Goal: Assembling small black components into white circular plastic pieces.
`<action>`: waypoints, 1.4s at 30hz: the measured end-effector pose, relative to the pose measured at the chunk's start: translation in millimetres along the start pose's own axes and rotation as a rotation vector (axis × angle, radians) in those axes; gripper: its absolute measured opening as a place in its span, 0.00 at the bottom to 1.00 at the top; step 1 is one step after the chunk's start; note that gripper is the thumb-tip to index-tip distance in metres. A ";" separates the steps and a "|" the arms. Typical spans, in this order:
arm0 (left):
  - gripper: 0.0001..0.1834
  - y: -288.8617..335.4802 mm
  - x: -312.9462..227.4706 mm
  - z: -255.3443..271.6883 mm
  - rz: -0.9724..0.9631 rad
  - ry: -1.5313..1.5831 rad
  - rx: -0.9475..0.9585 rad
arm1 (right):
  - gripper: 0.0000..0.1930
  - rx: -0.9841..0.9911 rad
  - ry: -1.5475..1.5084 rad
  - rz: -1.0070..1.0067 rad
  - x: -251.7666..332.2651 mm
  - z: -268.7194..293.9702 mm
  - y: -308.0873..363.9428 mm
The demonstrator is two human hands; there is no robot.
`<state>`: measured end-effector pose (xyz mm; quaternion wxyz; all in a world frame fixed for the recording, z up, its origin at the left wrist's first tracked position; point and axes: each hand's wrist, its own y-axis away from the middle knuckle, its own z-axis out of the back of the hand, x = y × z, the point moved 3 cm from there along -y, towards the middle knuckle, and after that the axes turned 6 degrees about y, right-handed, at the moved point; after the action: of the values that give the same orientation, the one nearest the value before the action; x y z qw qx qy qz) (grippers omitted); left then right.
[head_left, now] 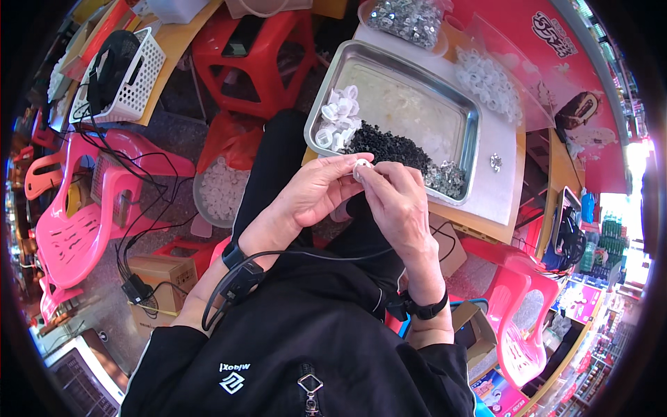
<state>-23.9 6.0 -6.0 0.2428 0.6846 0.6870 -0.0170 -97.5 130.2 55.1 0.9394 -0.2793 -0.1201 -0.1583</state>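
Both hands meet over the near edge of a metal tray [406,55]. My left hand [316,191] pinches a small white plastic part [361,167] between thumb and fingertips. Against the same part press the fingertips of my right hand [397,201]; whether they hold a second, smaller piece is hidden. Just beyond the hands, the tray holds a heap of small black pieces [389,144]. White plastic parts [338,115] lie at its left end, and small shiny metal pieces [445,177] at its near right corner.
Right of the tray, more white parts [490,83] are piled on the table, near a few metal pieces [495,162]. A bag of metal pieces [406,21] sits behind. Left of my legs stand a tub of white parts [221,187] and a red stool [253,62]. A cable [326,256] crosses between my wrists.
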 end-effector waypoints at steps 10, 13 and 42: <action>0.17 -2.2 -1.6 13.3 -0.032 0.040 -0.039 | 0.18 0.086 0.053 -0.005 6.3 -8.0 1.4; 0.16 -1.9 -5.2 11.9 -0.050 0.073 -0.064 | 0.20 0.067 -0.054 -0.099 1.9 -13.6 6.5; 0.20 2.7 -11.6 10.9 -0.014 0.230 -0.079 | 0.07 0.188 0.041 -0.437 -138.2 -31.2 -10.6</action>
<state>-18.7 -8.6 -10.6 0.1891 0.6673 0.7151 0.0871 -224.3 136.1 -8.5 0.9069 -0.1547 -0.1730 -0.3516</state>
